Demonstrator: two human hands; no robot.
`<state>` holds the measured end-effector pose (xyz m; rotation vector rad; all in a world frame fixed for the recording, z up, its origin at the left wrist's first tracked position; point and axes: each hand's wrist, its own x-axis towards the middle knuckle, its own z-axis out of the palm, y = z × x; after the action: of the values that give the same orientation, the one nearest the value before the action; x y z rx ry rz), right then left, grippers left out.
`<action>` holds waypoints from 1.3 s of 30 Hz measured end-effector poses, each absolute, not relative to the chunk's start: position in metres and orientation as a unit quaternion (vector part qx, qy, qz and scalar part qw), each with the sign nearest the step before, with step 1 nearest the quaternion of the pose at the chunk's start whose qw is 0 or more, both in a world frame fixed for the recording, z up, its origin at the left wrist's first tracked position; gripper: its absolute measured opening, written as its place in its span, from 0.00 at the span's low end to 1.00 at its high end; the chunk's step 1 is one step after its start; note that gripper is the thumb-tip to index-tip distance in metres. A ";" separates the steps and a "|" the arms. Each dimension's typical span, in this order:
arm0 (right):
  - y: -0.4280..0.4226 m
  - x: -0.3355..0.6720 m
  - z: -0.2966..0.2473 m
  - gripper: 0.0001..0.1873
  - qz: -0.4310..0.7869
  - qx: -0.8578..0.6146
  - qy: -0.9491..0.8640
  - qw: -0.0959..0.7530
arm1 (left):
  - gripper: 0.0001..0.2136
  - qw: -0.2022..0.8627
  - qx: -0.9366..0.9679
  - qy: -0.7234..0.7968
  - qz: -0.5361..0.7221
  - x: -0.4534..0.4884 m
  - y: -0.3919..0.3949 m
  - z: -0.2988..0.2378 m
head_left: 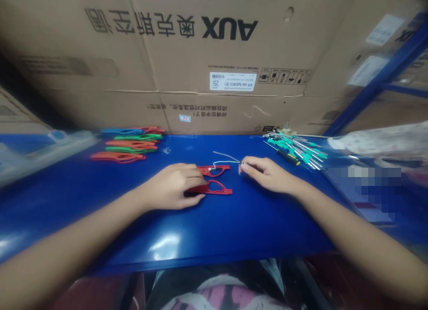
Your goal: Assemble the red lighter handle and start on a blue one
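Wire [223,162], thin and white, is pinched at its end between the fingers [245,166] of the right hand [269,175]. Its other end goes to the upper of two red plastic pieces [217,190]. The left hand [174,185] holds these pieces down with fingers pressed together, which keeps them steady on the counter [234,225]. Further back lie more coloured pieces [130,142] at left and screwdrivers [301,150] at right, within reach.

Bare forearms [83,238], pink-white patterned clothing [217,296]
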<state>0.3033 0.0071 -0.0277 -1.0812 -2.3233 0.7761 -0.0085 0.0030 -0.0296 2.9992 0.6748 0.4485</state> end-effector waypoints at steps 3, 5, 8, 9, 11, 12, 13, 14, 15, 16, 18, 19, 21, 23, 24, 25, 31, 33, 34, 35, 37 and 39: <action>0.004 0.303 -0.026 0.22 0.268 -0.372 -0.858 0.233 | 0.13 0.053 0.939 0.268 0.210 -0.004 0.000 -0.033; 0.002 0.301 -0.025 0.22 0.261 -0.367 -0.859 0.243 | 0.14 0.093 0.907 0.305 0.274 0.001 -0.003 -0.039; -0.001 0.297 -0.026 0.24 0.251 -0.383 -0.851 0.258 | 0.14 0.140 0.875 0.330 0.326 0.007 -0.007 -0.047; -0.002 0.296 -0.026 0.26 0.250 -0.391 -0.848 0.258 | 0.14 0.147 0.869 0.336 0.331 0.008 -0.008 -0.050; -0.002 0.294 -0.027 0.28 0.250 -0.400 -0.846 0.249 | 0.12 0.152 0.859 0.349 0.342 0.011 -0.010 -0.052; -0.001 0.294 -0.028 0.28 0.252 -0.401 -0.847 0.243 | 0.12 0.154 0.855 0.352 0.348 0.012 -0.011 -0.052; -0.001 0.293 -0.029 0.28 0.252 -0.400 -0.849 0.237 | 0.12 0.158 0.852 0.352 0.355 0.012 -0.011 -0.052; 0.000 0.293 -0.030 0.27 0.249 -0.397 -0.853 0.232 | 0.12 0.164 0.849 0.350 0.360 0.013 -0.011 -0.052; 0.000 0.293 -0.030 0.27 0.245 -0.394 -0.857 0.225 | 0.11 0.172 0.848 0.346 0.363 0.013 -0.012 -0.052; 0.000 0.292 -0.031 0.26 0.237 -0.391 -0.862 0.220 | 0.11 0.182 0.848 0.342 0.362 0.014 -0.012 -0.052; 0.000 0.291 -0.031 0.25 0.212 -0.388 -0.873 0.207 | 0.10 0.202 0.852 0.330 0.353 0.015 -0.012 -0.053; -0.001 0.291 -0.031 0.24 0.195 -0.385 -0.879 0.202 | 0.10 0.214 0.853 0.325 0.347 0.015 -0.012 -0.054; -0.002 0.290 -0.031 0.23 0.165 -0.372 -0.893 0.192 | 0.11 0.234 0.855 0.318 0.336 0.015 -0.011 -0.054; -0.004 0.290 -0.031 0.22 0.147 -0.349 -0.906 0.187 | 0.10 0.247 0.855 0.320 0.326 0.013 -0.010 -0.051; -0.004 0.290 -0.031 0.21 0.146 -0.338 -0.911 0.186 | 0.10 0.252 0.854 0.322 0.322 0.012 -0.009 -0.049; -0.005 0.291 -0.031 0.21 0.147 -0.328 -0.915 0.185 | 0.10 0.256 0.854 0.322 0.318 0.011 -0.009 -0.047; -0.003 0.294 -0.032 0.19 0.149 -0.318 -0.912 0.214 | 0.12 0.270 0.863 0.317 0.286 0.009 -0.009 -0.040; -0.003 0.294 -0.033 0.19 0.148 -0.317 -0.910 0.220 | 0.12 0.270 0.865 0.313 0.284 0.009 -0.009 -0.042; -0.003 0.295 -0.033 0.19 0.145 -0.318 -0.911 0.220 | 0.11 0.273 0.864 0.312 0.285 0.009 -0.008 -0.043; -0.003 0.295 -0.033 0.18 0.141 -0.319 -0.911 0.218 | 0.11 0.277 0.863 0.312 0.285 0.009 -0.008 -0.043; -0.004 0.296 -0.033 0.18 0.130 -0.324 -0.913 0.212 | 0.11 0.294 0.857 0.312 0.285 0.008 -0.007 -0.042; -0.004 0.297 -0.032 0.18 0.119 -0.331 -0.913 0.208 | 0.11 0.317 0.850 0.313 0.280 0.008 -0.006 -0.040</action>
<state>0.2967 -0.0041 -0.0320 -0.9225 -2.5409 0.3314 0.0077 -0.0065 -0.0395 2.2383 0.8251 0.7365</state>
